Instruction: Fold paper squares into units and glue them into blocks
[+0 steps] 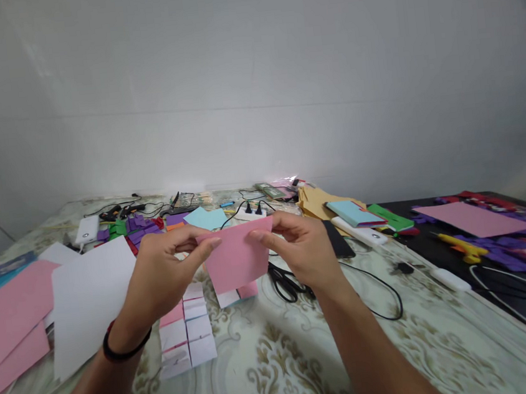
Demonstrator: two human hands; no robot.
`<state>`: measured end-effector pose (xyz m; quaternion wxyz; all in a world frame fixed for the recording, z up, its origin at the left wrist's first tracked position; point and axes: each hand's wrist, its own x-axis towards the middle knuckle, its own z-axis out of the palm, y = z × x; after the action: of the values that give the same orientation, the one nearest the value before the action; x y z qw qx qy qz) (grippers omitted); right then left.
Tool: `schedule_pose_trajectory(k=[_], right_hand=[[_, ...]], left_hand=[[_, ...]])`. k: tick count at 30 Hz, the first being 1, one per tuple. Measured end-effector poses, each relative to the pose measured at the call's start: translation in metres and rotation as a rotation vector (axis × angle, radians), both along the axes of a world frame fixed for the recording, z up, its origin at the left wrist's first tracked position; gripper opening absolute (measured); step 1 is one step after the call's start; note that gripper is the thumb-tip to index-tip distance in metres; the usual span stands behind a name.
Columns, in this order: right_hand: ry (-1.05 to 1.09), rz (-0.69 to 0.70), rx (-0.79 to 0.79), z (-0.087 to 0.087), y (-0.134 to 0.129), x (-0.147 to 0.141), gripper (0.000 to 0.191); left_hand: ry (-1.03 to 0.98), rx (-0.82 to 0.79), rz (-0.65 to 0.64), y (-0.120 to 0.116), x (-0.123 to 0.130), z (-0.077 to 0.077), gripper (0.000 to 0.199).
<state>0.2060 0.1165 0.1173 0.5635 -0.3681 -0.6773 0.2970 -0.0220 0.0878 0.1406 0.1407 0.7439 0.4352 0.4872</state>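
A piece of pink paper (239, 262) is held up over the table between my two hands. My left hand (170, 269) pinches its upper left corner between thumb and fingers. At the upper right edge, my right hand (298, 243) grips it the same way. Below the sheet lie small white and pink folded papers (200, 338), set out in two columns. Another small white and pink piece (229, 298) shows just under the held sheet. Black-handled scissors (285, 285) rest beside my right hand, partly hidden by it.
White sheets (90, 303) and pink sheets (15, 317) lie at the left. Behind are purple folded pieces (140, 227), a power strip (251, 213) and yellow envelope-like papers (317, 202). A black cable (398, 299) loops at right, before a yellow glue gun (466, 248) on a dark surface.
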Motion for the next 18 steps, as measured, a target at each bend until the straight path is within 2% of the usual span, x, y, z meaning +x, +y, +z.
schedule_pose_trajectory(k=[7, 13, 18], right_hand=[[0.053, 0.075, -0.064, 0.0023, -0.0013, -0.0015, 0.021], [0.058, 0.019, -0.077, 0.004, -0.0025, -0.0038, 0.02], [0.016, 0.012, -0.025, 0.0042, -0.0023, -0.0039, 0.023]], left_hand=[[0.015, 0.004, 0.005, -0.0006, -0.0002, 0.0001, 0.013], [0.027, -0.024, -0.002, 0.0015, -0.0019, -0.0001, 0.015], [0.033, -0.04, -0.002, 0.0034, -0.0036, -0.0004, 0.015]])
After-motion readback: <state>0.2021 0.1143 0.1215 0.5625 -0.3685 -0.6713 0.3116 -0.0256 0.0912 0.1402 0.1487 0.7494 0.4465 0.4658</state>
